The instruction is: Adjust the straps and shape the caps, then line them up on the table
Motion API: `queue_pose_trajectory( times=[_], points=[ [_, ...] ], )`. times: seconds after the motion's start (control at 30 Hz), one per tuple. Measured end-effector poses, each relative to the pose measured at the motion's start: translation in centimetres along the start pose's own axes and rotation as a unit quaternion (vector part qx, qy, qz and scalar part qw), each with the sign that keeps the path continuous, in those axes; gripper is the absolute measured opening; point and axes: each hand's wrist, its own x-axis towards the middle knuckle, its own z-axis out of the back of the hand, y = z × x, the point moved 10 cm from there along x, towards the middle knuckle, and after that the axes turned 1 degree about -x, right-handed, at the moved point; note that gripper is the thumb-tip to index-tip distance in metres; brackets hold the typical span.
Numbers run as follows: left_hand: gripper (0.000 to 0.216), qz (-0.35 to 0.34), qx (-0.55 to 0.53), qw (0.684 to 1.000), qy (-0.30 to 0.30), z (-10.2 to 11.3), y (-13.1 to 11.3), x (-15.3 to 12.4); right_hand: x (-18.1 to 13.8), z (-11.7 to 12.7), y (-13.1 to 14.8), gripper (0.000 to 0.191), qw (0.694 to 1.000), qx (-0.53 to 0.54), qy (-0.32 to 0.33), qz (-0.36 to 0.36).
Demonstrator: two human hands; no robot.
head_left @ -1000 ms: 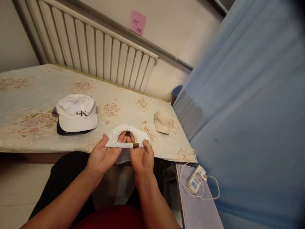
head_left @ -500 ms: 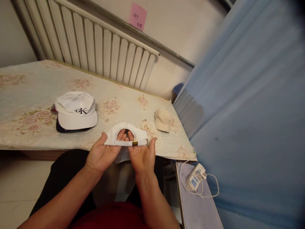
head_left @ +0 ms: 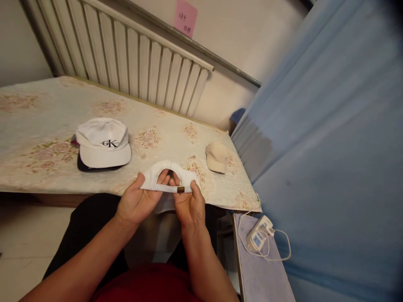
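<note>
1. Over the near edge of the pale, floral-covered counter (head_left: 170, 140) is a white fabric cap with a brass-coloured strap buckle (head_left: 150, 178); its arched rear opening faces the person.
2. At the cap's two ends, both hands grip it; the left hand (head_left: 136, 202) has its thumb on one end, the right hand (head_left: 190, 204) its thumb on the other; fingertips show through the opening.
3. On the counter's left part, a white cap with black lettering (head_left: 102, 140) rests on a dark-brimmed cap (head_left: 82, 165).
4. To the right, a small beige fabric cap (head_left: 216, 157) lies near the blue curtain (head_left: 315, 147), apart from the hands.
</note>
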Motion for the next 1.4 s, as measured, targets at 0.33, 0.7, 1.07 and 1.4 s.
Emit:
queue_pose_trajectory(
  times=[0.33,0.7,1.07,1.4],
  points=[
    [0.052,0.030,0.024,0.999,0.034,-0.9,2.0,-0.3,-0.3,-1.2,0.4,0.039,0.997,-0.022,0.058,0.035],
    [0.055,0.041,-0.020,0.999,0.026,-0.3,2.1,0.1,0.4,0.4,0.0,0.032,1.000,0.007,0.019,0.007],
    [0.051,0.045,-0.030,0.998,0.020,-0.2,2.2,0.3,0.6,0.2,-0.6,0.031,1.000,-0.001,0.021,0.013],
    [0.056,0.002,-0.043,0.999,0.004,0.0,0.0,0.4,0.7,1.2,-0.4,0.035,0.999,0.027,-0.022,0.003]
  ],
)
